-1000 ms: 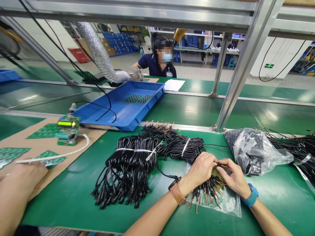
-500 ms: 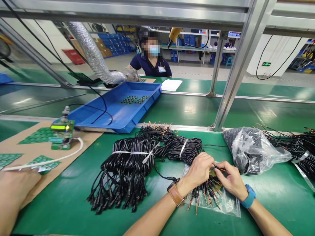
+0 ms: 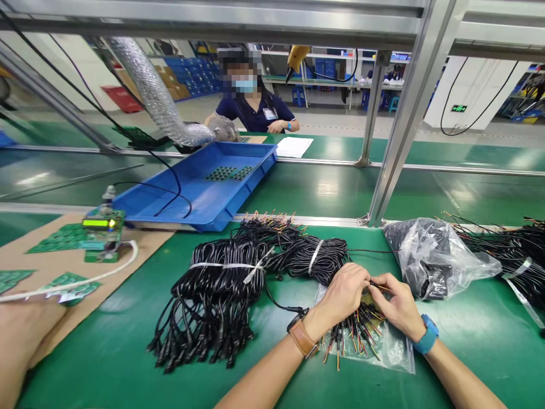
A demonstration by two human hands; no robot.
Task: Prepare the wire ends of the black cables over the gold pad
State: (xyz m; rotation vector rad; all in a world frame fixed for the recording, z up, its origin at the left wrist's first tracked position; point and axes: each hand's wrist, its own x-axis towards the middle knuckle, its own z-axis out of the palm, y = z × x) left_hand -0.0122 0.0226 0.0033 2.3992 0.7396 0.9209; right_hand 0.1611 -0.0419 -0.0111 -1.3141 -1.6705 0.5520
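My left hand point(image 3: 346, 291), with a brown watch strap at the wrist, has its fingers pinched on a thin black cable point(image 3: 374, 285). From the other side my right hand point(image 3: 397, 305), wearing a blue wristband, grips the same cable between thumb and fingers. The exact join between the fingertips is partly hidden. Below both hands, short black leads with red and yellow wire ends point(image 3: 361, 332) lie on a clear plastic bag point(image 3: 398, 358). Tied coils of black cable point(image 3: 225, 278) with connector ends rest to the left, and another tied coil point(image 3: 319, 258) sits just behind my left hand.
A plastic bag of black parts point(image 3: 430, 261) and more cables point(image 3: 519, 284) lie on the right. Behind stands a blue tray point(image 3: 196, 187). At left, a co-worker's hand point(image 3: 29, 329) is near green circuit boards point(image 3: 70, 287) and a lit tester point(image 3: 102, 233). Another person point(image 3: 255, 108) sits opposite.
My hands stay on the cable, with only slight finger movement. The person opposite has shifted left in view, and that person's wristbanded hand now shows. The view has moved a little.
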